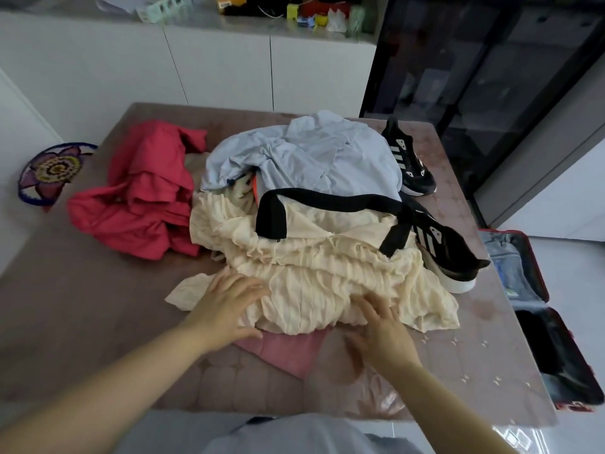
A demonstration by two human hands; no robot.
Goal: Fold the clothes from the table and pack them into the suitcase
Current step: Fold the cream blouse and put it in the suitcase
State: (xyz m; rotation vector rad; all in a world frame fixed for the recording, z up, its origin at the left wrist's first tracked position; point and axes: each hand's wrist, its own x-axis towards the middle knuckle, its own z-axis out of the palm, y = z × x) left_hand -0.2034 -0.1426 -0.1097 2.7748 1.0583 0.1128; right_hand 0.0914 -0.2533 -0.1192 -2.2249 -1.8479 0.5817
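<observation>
Left hand [226, 306]: your palm lies flat on the near left edge of the cream garment [320, 276], fingers spread loosely over the crinkled cloth, thumb along its near hem; nothing pinched.
Right hand [381, 332]: it rests at the garment's near edge, fingers apart and reaching up onto the cream folds, palm over the table [82, 322].
Cream garment: crumpled at the table's middle, black band across its far side, lying on a pink cloth [288, 352] that shows between your hands.
Blue shirt [311, 155]: heaped just beyond the cream garment, touching it.
Red garment [144, 198]: bunched to the far left.
Black sneakers [438, 247]: right of the pile, one near, one far.
Suitcase [537, 290]: open on the floor, right of the table.
</observation>
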